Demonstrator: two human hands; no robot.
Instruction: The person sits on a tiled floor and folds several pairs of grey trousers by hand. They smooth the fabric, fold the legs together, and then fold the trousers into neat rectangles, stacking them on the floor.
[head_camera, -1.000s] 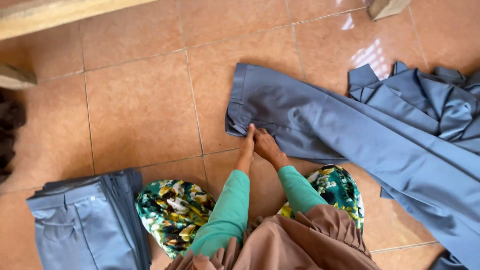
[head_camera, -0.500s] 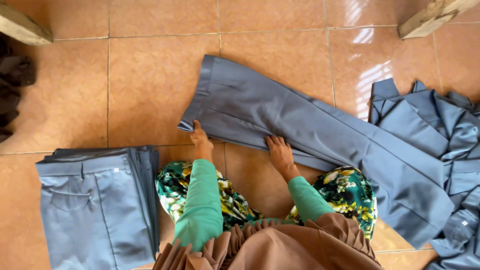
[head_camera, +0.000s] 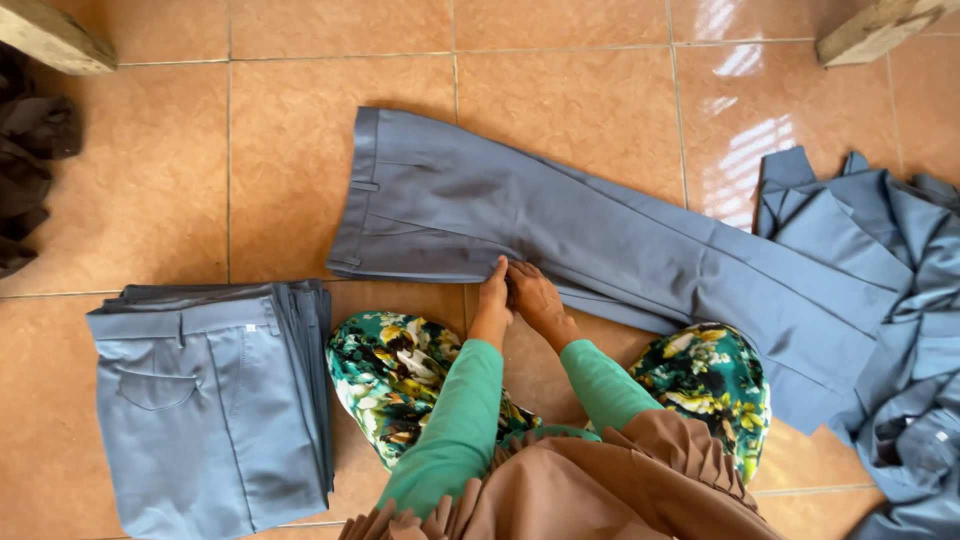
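Surface: glossy terracotta-tiled floor (head_camera: 150, 200) with pale grout lines, carrying everything listed.
Main item: flat-laid pair of grey-blue cloth trousers (head_camera: 520, 215), spread across the middle of the floor, waistband toward the left, legs running down toward the right edge.
Left hand (head_camera: 493, 296): fingers closed together, pinching the near edge of the trousers, just below the seat area.
Right hand (head_camera: 535, 298): touching the left hand, fingers curled and pressed onto the same near edge of the cloth; whether pinching or only pressing, cannot tell.
Sleeves: green long sleeves (head_camera: 455, 420) reaching from the bottom edge up to both hands.
Clothing at bottom edge: brown gathered fabric (head_camera: 600, 480) over green floral-print cloth (head_camera: 390, 370) covering both knees, one knee at each side of the arms.
Stack: neatly folded pile of grey-blue trousers (head_camera: 210, 400), near the bottom left corner of the floor, just beside the left knee, apart from the spread pair.
Heap: loose crumpled pile of grey-blue garments (head_camera: 900, 300), along the right edge, overlapping the leg ends of the spread pair.
Dark item: bundle of dark brown cloth (head_camera: 30, 170), at the left edge, well apart from the hands.
Timber: two pale wooden pieces, one at the top left corner (head_camera: 50, 35), one at the top right corner (head_camera: 870, 30).
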